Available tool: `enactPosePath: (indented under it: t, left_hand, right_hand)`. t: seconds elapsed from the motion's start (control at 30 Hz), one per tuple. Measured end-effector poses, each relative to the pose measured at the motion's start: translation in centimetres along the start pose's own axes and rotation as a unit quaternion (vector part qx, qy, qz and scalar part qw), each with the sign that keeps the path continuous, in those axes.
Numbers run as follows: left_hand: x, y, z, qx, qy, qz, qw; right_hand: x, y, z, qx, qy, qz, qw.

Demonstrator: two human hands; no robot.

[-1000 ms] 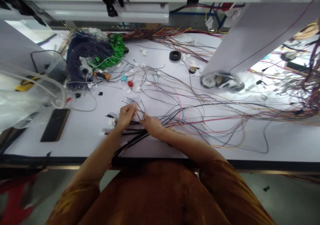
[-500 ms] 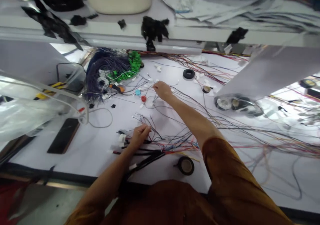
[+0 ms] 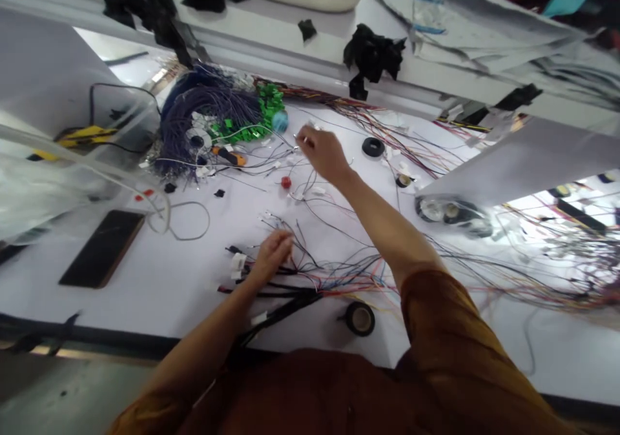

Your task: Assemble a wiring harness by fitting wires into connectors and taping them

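Note:
My left hand (image 3: 274, 252) is curled, fingers together, over dark thin wires beside a white connector (image 3: 237, 266); what it grips is too small to make out. Farther up the table, my right hand (image 3: 322, 150) is closed near white-tipped wire ends, its fingertips pinching something I cannot make out. A red connector (image 3: 286, 182) lies below it. To its left are an orange and black cutter (image 3: 229, 156), a blue round piece (image 3: 279, 122) and green connectors (image 3: 271, 102) on a purple wire bundle (image 3: 177, 122). Black sleeved cables (image 3: 290, 306) lie below my left hand.
Tape rolls (image 3: 360, 318) (image 3: 373, 146) lie on the white table. A phone (image 3: 102, 248) and a clear plastic bag (image 3: 29, 193) are at left. A shelf edge (image 3: 271, 38) crosses above, with a slanted white panel (image 3: 504, 161) at right. Long wires (image 3: 465, 270) run right.
The view has shifted and tilted. My right hand has moved a little away from me, and the blue piece now lies by the green connectors. My left hand remains beside the white connector.

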State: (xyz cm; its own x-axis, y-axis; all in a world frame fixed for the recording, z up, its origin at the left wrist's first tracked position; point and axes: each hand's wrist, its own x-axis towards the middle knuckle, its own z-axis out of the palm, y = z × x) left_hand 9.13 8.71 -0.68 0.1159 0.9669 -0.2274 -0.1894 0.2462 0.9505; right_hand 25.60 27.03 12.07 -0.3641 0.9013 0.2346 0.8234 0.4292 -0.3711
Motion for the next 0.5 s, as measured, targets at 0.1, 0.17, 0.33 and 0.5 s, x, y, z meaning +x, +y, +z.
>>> enactPosePath:
  t: [0.1, 0.17, 0.33, 0.5]
  left_hand:
    - [0.5, 0.9, -0.5, -0.133, 0.044, -0.012, 0.990]
    - [0.6, 1.4, -1.0, -0.155, 0.049, -0.009, 0.987]
    - [0.8, 1.5, -1.5, -0.184, 0.042, -0.031, 0.982]
    - [1.0, 1.5, -1.2, -0.195, 0.039, -0.064, 0.978]
  right_hand:
    - [-6.8, -3.7, 0.7, -0.052, -0.183, -0.105, 0.976]
    - [-10.5, -5.0, 2.0, -0.064, -0.240, -0.133, 0.959]
    - [-12.0, -0.5, 1.8, -0.038, -0.208, -0.057, 0.976]
    - [-10.9, 7.4, -1.9, 0.100, -0.027, 0.126, 0.987]
